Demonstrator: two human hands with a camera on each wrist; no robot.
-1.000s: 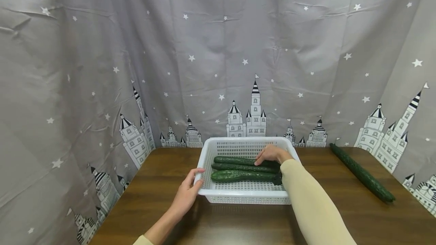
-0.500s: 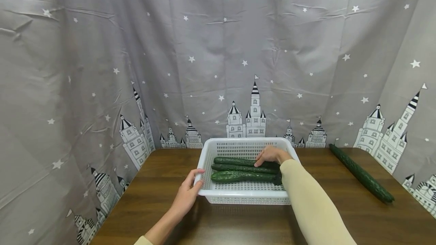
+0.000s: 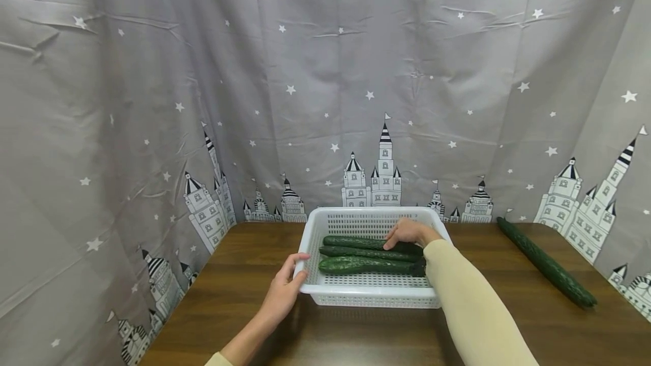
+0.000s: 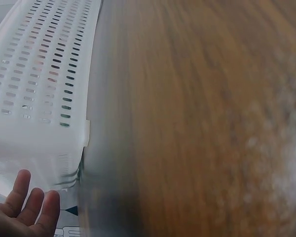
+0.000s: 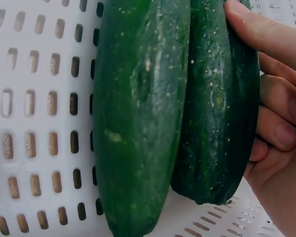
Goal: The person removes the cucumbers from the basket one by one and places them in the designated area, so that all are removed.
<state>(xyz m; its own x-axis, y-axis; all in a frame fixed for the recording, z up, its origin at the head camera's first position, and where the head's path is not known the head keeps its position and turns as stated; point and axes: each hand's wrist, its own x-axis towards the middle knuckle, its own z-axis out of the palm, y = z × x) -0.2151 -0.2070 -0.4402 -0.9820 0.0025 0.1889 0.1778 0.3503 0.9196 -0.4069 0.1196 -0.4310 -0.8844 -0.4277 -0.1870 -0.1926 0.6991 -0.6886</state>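
A white slotted plastic basket (image 3: 373, 293) stands on the table, with three dark green cucumbers lying side by side inside. At the basket's left rim is my left hand (image 3: 286, 284), thumb and forefinger over the edge; in the left wrist view its other fingers (image 4: 48, 210) hang beside the outer wall. My right hand (image 3: 407, 233) reaches in and grips the back cucumber (image 3: 353, 240) near its right end. The middle cucumber (image 3: 356, 252) and front cucumber (image 3: 356, 265) lie nearer the front wall. In the right wrist view, the thumb and curled fingers partly hide the back cucumber (image 5: 245, 74).
Another long cucumber (image 3: 546, 264) lies slanting on the wooden table (image 3: 244, 275), right of the basket. A grey curtain (image 3: 325, 72) printed with stars and castles hangs along the back and sides.
The head view has shifted slightly, so everything sits a little farther right in it. Both hands, the basket and the cucumbers keep their places relative to one another.
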